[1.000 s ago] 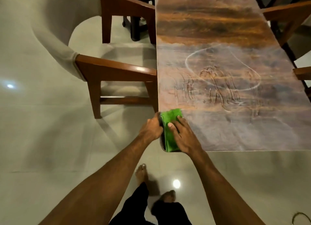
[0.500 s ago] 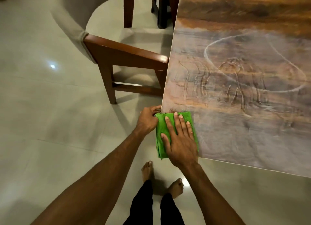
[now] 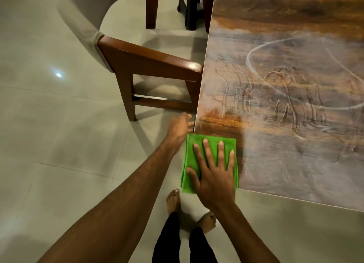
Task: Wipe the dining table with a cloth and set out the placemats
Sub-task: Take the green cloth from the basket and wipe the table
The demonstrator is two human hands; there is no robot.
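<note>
A folded green cloth lies on the near left corner of the wooden dining table, with its left side hanging slightly past the edge. My right hand presses flat on it with spread, straight fingers. My left hand, blurred, sits at the table's left edge just beyond the cloth, its fingertips against the edge. The tabletop carries a pale dusty film with finger-drawn marks. A darker, clean strip of wood shows right beyond the cloth. No placemats are in view.
A wooden chair with a grey cushion stands against the table's left side, its armrest touching the edge. A second chair stands farther back. My bare feet are on the tiled floor below the corner.
My right hand has flattened and spread over the cloth, which now lies wider on the corner. My left hand has let go of the cloth and moved forward along the table's left edge.
</note>
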